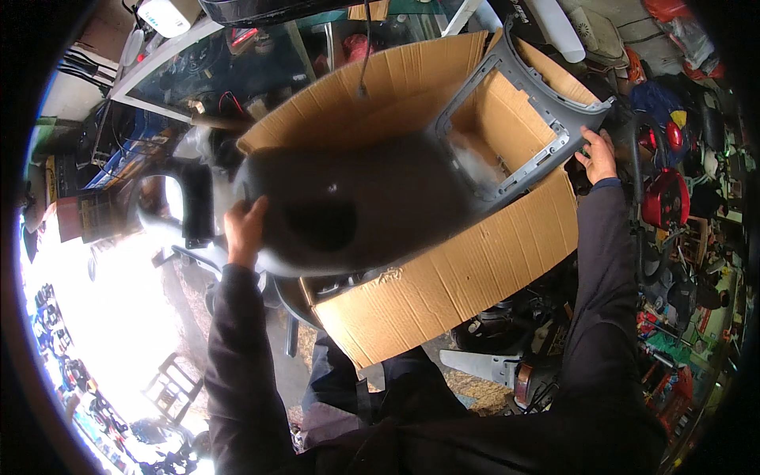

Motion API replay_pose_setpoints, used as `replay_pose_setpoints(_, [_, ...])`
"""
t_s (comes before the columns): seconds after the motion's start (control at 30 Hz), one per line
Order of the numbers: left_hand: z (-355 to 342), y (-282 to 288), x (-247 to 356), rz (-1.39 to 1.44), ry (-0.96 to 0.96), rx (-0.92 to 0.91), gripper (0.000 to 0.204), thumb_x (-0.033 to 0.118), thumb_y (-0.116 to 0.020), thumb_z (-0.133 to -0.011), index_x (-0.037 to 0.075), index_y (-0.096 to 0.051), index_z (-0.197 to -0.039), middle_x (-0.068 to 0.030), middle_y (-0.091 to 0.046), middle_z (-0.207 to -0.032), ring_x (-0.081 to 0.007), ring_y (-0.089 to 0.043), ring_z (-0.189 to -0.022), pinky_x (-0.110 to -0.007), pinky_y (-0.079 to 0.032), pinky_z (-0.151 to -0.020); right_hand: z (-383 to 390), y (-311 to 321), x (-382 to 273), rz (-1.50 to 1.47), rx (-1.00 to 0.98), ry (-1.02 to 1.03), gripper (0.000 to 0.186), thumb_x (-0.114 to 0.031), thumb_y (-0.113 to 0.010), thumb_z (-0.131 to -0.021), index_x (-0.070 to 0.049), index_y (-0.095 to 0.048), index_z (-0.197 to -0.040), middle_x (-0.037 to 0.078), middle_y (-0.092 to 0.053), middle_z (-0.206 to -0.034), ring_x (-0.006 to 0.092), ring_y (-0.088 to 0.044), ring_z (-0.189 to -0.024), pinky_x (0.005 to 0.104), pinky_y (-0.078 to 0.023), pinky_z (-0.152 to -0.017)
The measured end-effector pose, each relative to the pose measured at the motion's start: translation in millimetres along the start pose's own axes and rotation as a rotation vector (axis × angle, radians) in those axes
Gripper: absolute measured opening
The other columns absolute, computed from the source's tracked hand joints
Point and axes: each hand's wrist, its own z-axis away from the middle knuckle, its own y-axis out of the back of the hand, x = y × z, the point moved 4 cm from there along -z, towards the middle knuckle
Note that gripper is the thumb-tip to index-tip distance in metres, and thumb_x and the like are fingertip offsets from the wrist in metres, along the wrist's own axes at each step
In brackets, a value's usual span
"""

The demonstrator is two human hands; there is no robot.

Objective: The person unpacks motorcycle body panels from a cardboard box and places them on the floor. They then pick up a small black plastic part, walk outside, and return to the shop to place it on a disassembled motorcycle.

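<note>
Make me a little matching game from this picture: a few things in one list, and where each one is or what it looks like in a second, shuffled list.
Things:
1. left hand
2. right hand
3. cardboard box
4. red part

Descriptions:
A. brown, open, under the panel
B. grips the panel's dark rounded end
C. lies at the right, beside the box
D. holds the grey frame's corner

Pairs: 1-B, 2-D, 3-A, 4-C
</note>
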Motion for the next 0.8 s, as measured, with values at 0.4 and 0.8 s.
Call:
replay_pose_setpoints(0.4, [25, 37, 52, 0.185, -0.104, 0.037, 0.029, 0.023, -0.070, -0.083, -0.006, -0.066, -0.084, -0.0072, -0.063, -0.071, -0.0121, -0.054, -0.062, -0.029, -0.044, -0.057, 2, 7, -19, -0.049, 0.102, 0.078, 0.039, -0.028, -0.070, -0.086, -0.011, -0.056, -0.118, 0.001, -0.058, -0.102, 0.0176, -0.051, -0.093, 0.0388, -0.040, -0.080])
replay_pose_setpoints(0.8, [79, 188, 135, 0.341, -0.271, 0.025, 0.023, 0.018, -0.062, -0.090, -0.002, -0.065, -0.099, -0.0047, -0.066, -0.089, -0.0102, -0.060, -0.078, -0.022, -0.046, -0.072, 103, 51, -188, -0.284, 0.043, 0.555, 0.020, -0.023, -0.072, -0.085, -0.008, -0.062, -0.091, -0.006, -0.047, -0.066, 0.0051, -0.040, -0.055, 0.0222, -0.036, -0.052])
